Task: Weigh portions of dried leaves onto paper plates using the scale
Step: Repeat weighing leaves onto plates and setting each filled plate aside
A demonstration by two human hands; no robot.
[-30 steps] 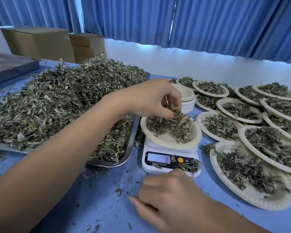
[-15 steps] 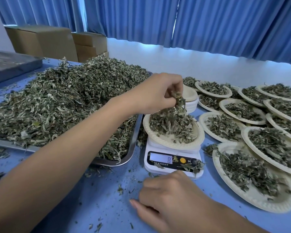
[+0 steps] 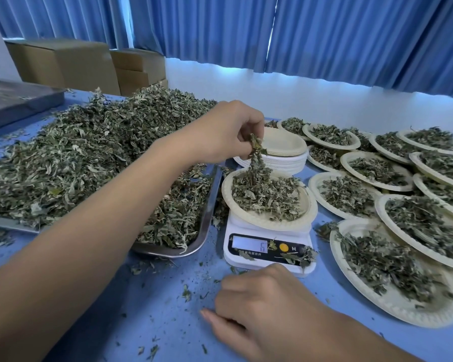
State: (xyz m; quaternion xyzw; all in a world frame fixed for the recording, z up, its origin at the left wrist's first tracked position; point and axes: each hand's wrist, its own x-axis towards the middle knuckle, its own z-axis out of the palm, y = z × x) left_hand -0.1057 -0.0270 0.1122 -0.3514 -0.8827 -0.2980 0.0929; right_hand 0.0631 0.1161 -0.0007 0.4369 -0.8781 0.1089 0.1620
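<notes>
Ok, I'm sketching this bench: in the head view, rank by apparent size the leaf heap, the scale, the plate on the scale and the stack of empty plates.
1. Leaf heap, far largest.
2. Plate and the scale under it: equally wide, unranked.
3. Stack of empty plates, though it sits farther back.

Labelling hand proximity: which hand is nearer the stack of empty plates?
Left. The left hand, pinching leaves, hovers just beside the stack of empty plates; the right hand rests on the table in front of the scale.
</notes>
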